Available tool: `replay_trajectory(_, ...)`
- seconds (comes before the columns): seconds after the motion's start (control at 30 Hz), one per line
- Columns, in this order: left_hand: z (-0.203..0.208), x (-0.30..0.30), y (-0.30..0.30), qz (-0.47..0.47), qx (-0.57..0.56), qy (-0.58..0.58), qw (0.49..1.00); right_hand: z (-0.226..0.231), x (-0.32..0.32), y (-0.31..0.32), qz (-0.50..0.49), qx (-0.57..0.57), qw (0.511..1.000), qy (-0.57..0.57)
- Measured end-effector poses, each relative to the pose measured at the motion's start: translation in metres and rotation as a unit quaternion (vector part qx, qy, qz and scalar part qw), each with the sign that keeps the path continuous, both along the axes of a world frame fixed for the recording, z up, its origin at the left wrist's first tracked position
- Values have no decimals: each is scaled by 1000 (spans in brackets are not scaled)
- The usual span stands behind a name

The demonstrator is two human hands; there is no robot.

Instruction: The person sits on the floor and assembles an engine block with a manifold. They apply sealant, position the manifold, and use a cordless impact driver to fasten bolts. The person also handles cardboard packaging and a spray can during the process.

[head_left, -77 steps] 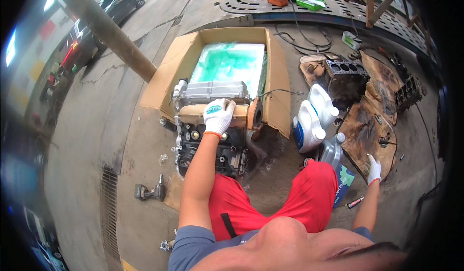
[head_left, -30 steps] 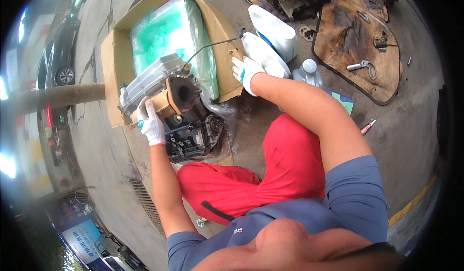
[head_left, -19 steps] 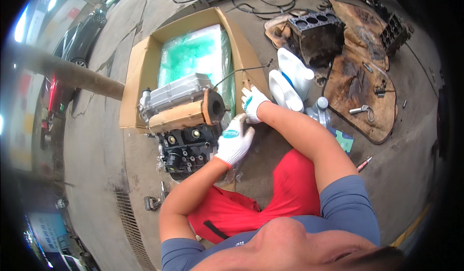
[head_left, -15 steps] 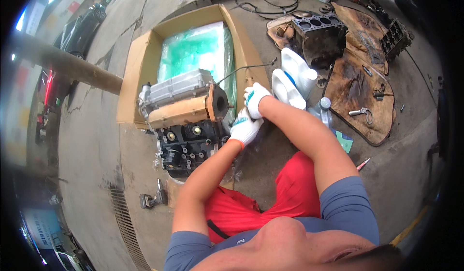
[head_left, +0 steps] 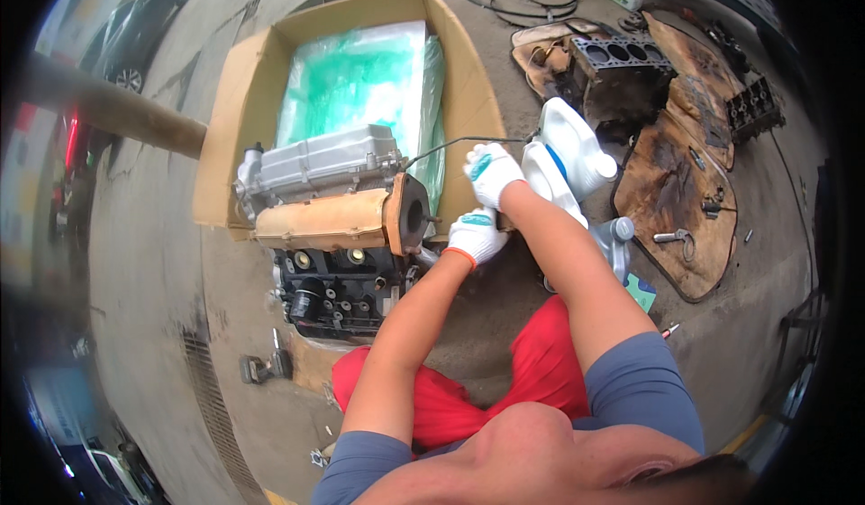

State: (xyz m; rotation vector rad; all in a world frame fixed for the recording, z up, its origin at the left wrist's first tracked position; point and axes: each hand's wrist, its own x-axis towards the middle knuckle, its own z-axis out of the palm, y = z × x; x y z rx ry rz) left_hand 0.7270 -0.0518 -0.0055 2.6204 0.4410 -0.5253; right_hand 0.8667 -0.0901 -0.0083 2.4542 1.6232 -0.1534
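Both my hands wear white knit gloves with teal patches. My right hand (head_left: 492, 175) is closed in front of the cardboard box's right side, close to the white plastic jugs (head_left: 577, 149). Just below and touching it, my left hand (head_left: 478, 235) is closed too, with an orange cuff at the wrist. What they grip is hidden by the gloves. Left of them stands an engine (head_left: 335, 298) with a silver top cover (head_left: 329, 161), a tan side panel and a round dark opening in a flange (head_left: 414, 214). A thin dark rod (head_left: 464, 138) reaches from the engine past my right hand.
An open cardboard box (head_left: 221, 136) with a green plastic-wrapped lining stands behind the engine. A cordless power tool (head_left: 266, 367) lies at lower left. An old engine block (head_left: 622, 77) sits on stained cardboard (head_left: 671, 185) at right, with small metal parts. A clear bottle (head_left: 613, 245) stands nearby.
The whole view has shifted a little. My hands have moved right, away from the engine's flange. The thin rod now lies more level than before.
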Motion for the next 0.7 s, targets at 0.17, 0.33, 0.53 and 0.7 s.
replay_trajectory(0.17, -33, 21, -12, -53, -59, 24, 997, -48, 14, -11, -23, 22, 998, -61)
replay_trajectory(0.33, -55, 19, -15, -40, 12, -31, 999, -39, 23, 4, -16, 44, 999, -19)
replay_trajectory(0.53, -72, 11, -22, -17, 48, -92, 994, -44, 17, 17, 38, 166, 985, 6)
replay_trajectory(0.7, -58, 2, -33, 9, 73, -115, 991, -16, -5, -1, -92, 257, 946, 175)
